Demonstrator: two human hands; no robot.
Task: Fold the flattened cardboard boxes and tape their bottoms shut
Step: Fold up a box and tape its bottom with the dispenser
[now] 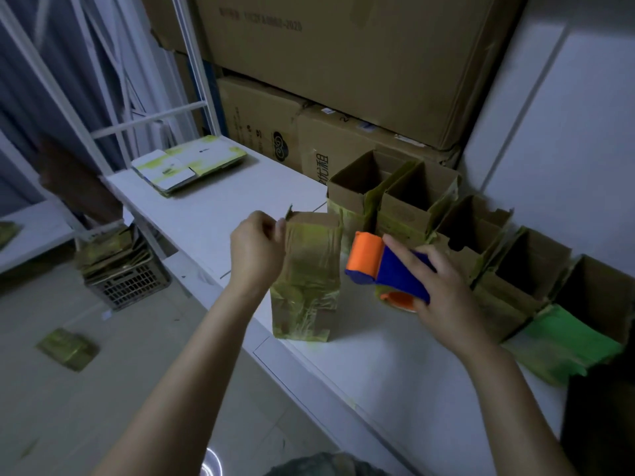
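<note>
Two hands work at centre frame: our left hand (256, 249) pinches the upper left corner of a tall, rectangular cardboard box (305, 280). The box is brown with creased yellow-green wrapping and stands upright on the smooth white table (206, 214), long axis vertical. Our right hand (443, 290) grips a blue and orange plastic tape dispenser (385, 266) just right of the box, its orange roller pointing upper left. Open-topped boxes (412, 201) line the right; flattened boxes (189, 163) lie stacked upper left.

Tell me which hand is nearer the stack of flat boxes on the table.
Left. The left hand, by the upright box's top, sits nearer the stack; the right hand holds the tape dispenser farther right.
</note>
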